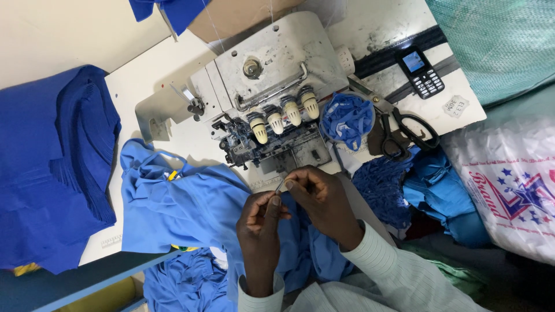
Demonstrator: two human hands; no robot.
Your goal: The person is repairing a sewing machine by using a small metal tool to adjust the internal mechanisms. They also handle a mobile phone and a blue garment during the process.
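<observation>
Head view, one person at a sewing station. L hand (261, 215) and R hand (319, 196) meet just in front of the overlock sewing machine (272, 92), above light-blue fabric (185, 208) that spreads over the bench (144, 75) edge and down toward the lap. Fingers of both hands are pinched closed on a thin pale strip or thread (281, 186), stretched between them; too small to tell which. L thumb and forefinger press together at its lower end, R fingertips grip the upper end near the machine's front plate. Machine: off-white, worn, 4 cream tension knobs (283, 112) in a row on its front. Stack of dark-blue fabric (52, 167) lies on bench, far side from the hands, well apart. Round container w/ blue scraps (347, 118) sits just beside machine; black-handled scissors (407, 130) next to it. Small black keypad phone (422, 72) further back on bench. White printed plastic bag (509, 185) and more blue cloth pieces (428, 185) lie beyond the scissors. Sleeves striped, pale.
</observation>
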